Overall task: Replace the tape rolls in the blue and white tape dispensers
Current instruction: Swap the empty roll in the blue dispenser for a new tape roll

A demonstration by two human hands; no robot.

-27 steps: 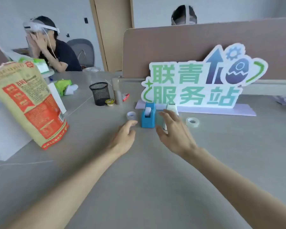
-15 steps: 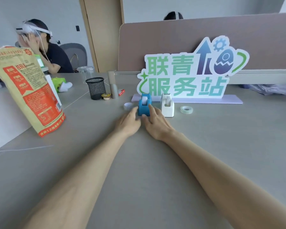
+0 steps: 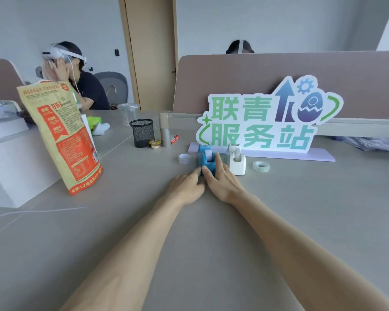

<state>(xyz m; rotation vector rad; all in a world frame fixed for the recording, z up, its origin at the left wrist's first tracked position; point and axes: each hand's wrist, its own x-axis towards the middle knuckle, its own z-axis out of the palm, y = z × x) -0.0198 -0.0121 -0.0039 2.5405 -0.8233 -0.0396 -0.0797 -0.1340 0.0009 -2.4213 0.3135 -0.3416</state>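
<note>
The blue plastic tape dispenser (image 3: 206, 158) stands before the sign (image 3: 263, 122) reading "联青服务站"; left hand (image 3: 185, 187) and right hand (image 3: 220, 180) clasp its sides. Desk right of it lies open.

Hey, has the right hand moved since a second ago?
Yes. The right hand shifted left, off the white dispenser and onto the blue dispenser, where it now meets the left hand.
</note>
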